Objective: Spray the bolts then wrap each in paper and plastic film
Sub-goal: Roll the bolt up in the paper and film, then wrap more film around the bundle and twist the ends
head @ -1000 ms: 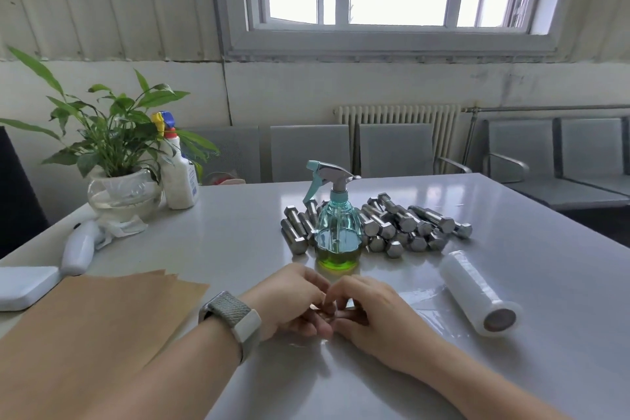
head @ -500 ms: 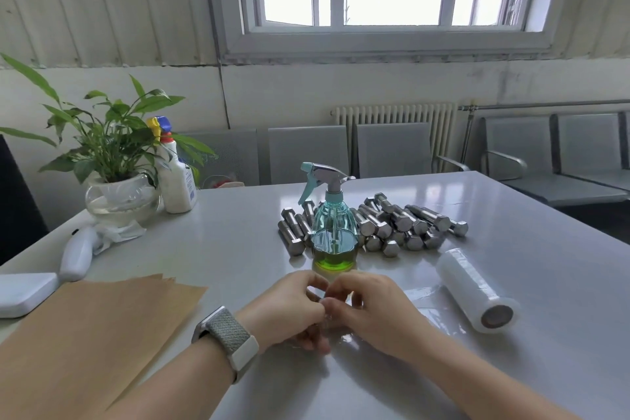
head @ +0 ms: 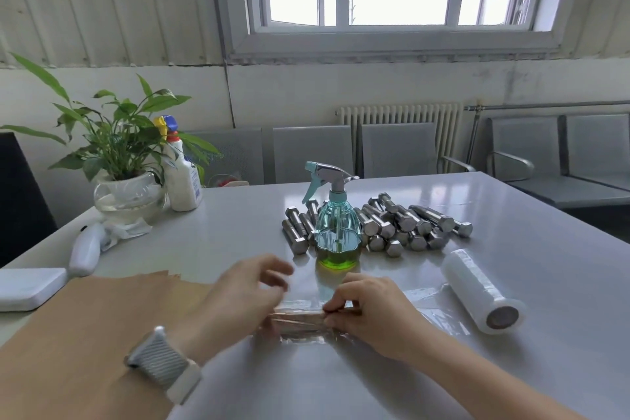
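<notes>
Pinching the wrapped bolt [head: 300, 319], your right hand [head: 370, 312] anchors it; your blurred left hand [head: 243, 297], grip unclear, could wrinkle the film [head: 433, 312].

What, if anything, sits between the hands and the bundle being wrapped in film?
Nothing visible does. The right hand already pinches the paper-wrapped bolt on its plastic film; the blurred left hand is right beside it. The spray bottle stands farther back.
</notes>
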